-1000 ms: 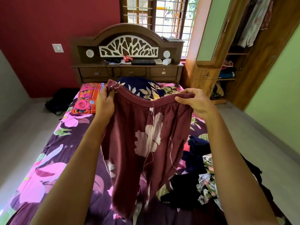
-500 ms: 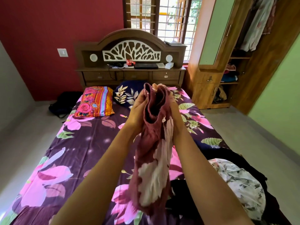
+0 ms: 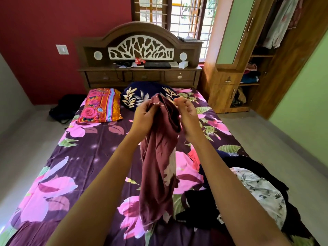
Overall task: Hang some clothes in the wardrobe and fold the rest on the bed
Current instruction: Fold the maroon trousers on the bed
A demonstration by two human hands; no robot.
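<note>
Maroon trousers (image 3: 158, 167) with pale flowers hang folded lengthwise over the bed (image 3: 85, 157). My left hand (image 3: 144, 118) grips their gathered waistband at the top. My right hand (image 3: 186, 114) is right beside the fold on the right; its fingers are curled, their tips showing above the cloth. I cannot make out whether it still holds any fabric. A heap of dark and white-patterned clothes (image 3: 252, 190) lies on the bed's right side. The wardrobe (image 3: 229, 82) stands open at the far right, with clothes hanging (image 3: 276, 23) inside.
Two pillows, an orange floral pillow (image 3: 101, 105) and a navy leaf-print pillow (image 3: 140, 95), lie at the carved headboard (image 3: 140, 48). A black bag (image 3: 65, 107) sits on the floor left of the bed. Grey floor runs along both sides.
The trousers were spread wide by the waistband, then my hands came together and folded them in half. Now the hands have parted a little and the left one carries the waistband.
</note>
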